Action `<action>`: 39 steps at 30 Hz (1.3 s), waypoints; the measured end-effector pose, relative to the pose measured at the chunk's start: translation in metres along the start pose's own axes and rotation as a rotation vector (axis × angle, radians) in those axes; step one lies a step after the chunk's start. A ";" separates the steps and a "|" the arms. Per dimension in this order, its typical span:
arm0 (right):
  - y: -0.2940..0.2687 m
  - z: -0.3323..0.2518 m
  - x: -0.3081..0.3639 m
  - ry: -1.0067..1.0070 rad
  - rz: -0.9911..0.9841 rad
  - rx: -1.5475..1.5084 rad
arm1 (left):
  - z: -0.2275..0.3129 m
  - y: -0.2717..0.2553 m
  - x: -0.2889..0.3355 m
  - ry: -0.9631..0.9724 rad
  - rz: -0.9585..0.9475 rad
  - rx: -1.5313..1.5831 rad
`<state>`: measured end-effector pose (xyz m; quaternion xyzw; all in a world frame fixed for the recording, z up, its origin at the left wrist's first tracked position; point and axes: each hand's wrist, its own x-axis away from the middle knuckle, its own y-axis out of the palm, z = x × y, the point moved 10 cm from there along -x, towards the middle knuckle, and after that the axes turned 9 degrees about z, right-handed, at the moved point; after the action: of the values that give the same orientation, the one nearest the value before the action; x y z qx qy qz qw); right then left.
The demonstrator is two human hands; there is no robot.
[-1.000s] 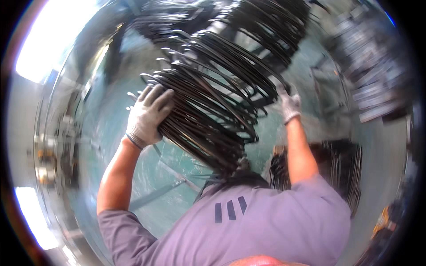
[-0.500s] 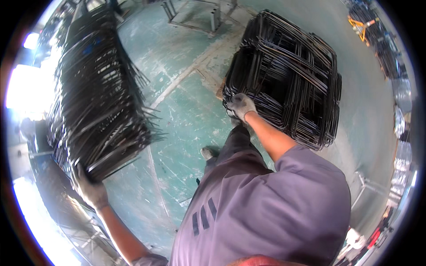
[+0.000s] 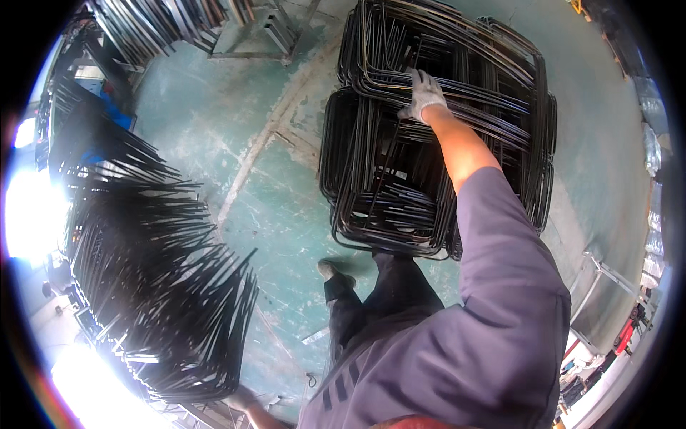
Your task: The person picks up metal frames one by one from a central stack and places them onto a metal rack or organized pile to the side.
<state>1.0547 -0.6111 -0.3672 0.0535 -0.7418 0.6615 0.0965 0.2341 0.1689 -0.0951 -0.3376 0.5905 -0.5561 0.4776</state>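
Observation:
My right hand [image 3: 426, 94], in a pale work glove, lies on a large pile of black bent metal frames [image 3: 493, 118]. Its fingers are stretched over the upper bars with the thumb apart, so it is open. The frames have rounded corners and are stacked crosswise. On my left stands a dense row of thin black bent rods [image 3: 164, 286], their ends fanning out toward the middle. At the near lower corner of this row is my left hand [image 3: 241, 398], also gloved. Its fingers are hidden by the rods, so its grip does not show.
Scuffed green floor [image 3: 264, 229] runs between the two piles, with my shoe [image 3: 327, 269] on it. At the far left are a metal stand [image 3: 279, 36] and a bundle of hanging bars [image 3: 153, 25]. A pale metal frame [image 3: 607, 275] stands at the right.
My right hand has moved from the pile's near left corner up onto its upper bars. My left hand has shifted down and right along the rods. The view has turned and moved.

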 end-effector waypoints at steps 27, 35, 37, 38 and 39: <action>0.036 -0.102 0.276 -0.682 -0.430 -0.268 | 0.355 0.142 0.322 -0.444 -1.210 0.953; -0.091 -0.098 0.467 -0.888 -0.387 -0.207 | 0.441 0.125 0.416 -0.677 -1.627 1.733; -0.123 -0.090 0.507 -0.878 -0.372 -0.224 | 0.449 0.079 0.428 -0.569 -1.700 2.006; -0.135 -0.086 0.519 -0.889 -0.345 -0.227 | 0.453 0.041 0.438 -0.353 -1.680 2.090; -0.144 -0.081 0.538 -0.909 -0.335 -0.233 | 0.442 0.029 0.443 -0.418 -1.631 2.120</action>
<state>0.5651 -0.5214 -0.1040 0.4437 -0.7590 0.4596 -0.1263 0.5133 -0.3862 -0.1744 -0.1386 -0.5687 -0.8014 0.1229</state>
